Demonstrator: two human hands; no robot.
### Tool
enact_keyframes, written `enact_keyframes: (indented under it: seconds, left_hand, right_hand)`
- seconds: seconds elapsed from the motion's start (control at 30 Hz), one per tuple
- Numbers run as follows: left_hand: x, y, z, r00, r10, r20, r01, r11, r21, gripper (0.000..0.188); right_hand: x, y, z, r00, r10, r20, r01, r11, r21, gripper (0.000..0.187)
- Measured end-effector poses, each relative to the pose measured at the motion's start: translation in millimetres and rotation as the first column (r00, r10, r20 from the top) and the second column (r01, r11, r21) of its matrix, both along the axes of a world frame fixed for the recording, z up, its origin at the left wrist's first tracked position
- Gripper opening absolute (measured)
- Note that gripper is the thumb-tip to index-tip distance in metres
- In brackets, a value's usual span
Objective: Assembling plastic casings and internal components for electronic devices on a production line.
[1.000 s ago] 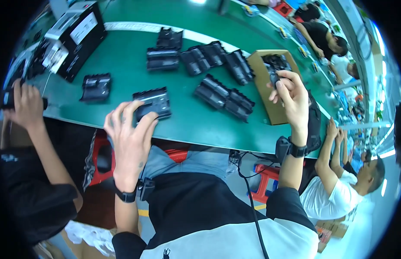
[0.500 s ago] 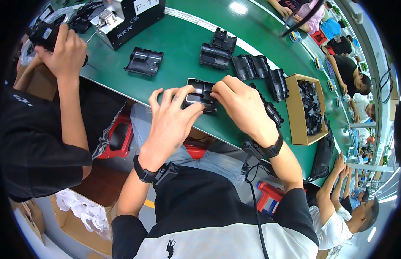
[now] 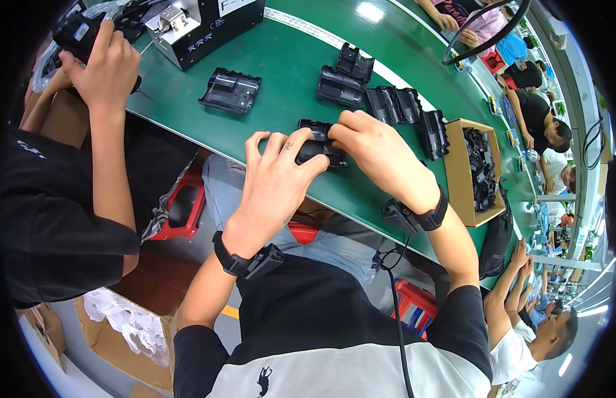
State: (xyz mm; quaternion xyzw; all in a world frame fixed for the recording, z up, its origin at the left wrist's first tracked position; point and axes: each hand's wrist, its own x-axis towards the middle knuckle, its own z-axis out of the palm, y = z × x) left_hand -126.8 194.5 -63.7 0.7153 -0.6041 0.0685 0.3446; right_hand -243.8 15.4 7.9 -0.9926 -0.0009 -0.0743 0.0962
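Note:
A black plastic half-shell (image 3: 321, 156) with ridged edges lies at the table's near edge, between my hands. My left hand (image 3: 278, 174) has it by its left side, with thumb and fingers bent onto it. My right hand (image 3: 387, 154) pinches its upper right edge, the fingertips pressed together; whether a smaller part is between them is hidden. Similar black shells lie close by: one on the left (image 3: 231, 91), a pair beyond my hands (image 3: 341, 86), another joined-looking pair (image 3: 394, 105), and one beside my right hand (image 3: 434, 134).
An open cardboard box (image 3: 456, 176) full of small black parts stands at the right. A black metal-cased machine (image 3: 212, 33) is at the far left. Beside me a co-worker's hand (image 3: 108, 73) holds a black device. A cable (image 3: 395, 318) hangs near my right arm.
The whole view has shifted slightly. Both hands remain on the half-shell, which shows less of its hollow inside. The shell formerly seen beside my right wrist is now mostly hidden.

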Motion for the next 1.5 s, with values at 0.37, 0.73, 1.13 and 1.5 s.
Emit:
enact_keyframes:
  seconds: [0.37,0.73,1.13,1.5]
  left_hand:
    - [3,1,0,0.997,-0.031,-0.072,0.031,0.999,0.011,0.010]
    - [4,-5,1,1.000,0.029,0.003,-0.029,0.999,0.028,0.020]
    - [3,-21,3,0.973,0.204,0.111,-0.205,0.979,-0.007,0.048]
    - [86,17,5,0.840,0.395,0.373,-0.410,0.911,-0.043,0.029]
  right_hand:
    - [6,1,-2,1.000,0.002,-0.027,-0.002,0.999,0.034,0.015]
    - [-53,-13,27,0.899,-0.226,0.374,0.250,0.968,-0.015,0.020]
    - [-294,-143,-21,0.455,-0.864,-0.216,0.870,0.483,-0.102,0.023]
    - [-300,-146,-17,0.508,-0.817,-0.274,0.849,0.528,0.000,0.017]
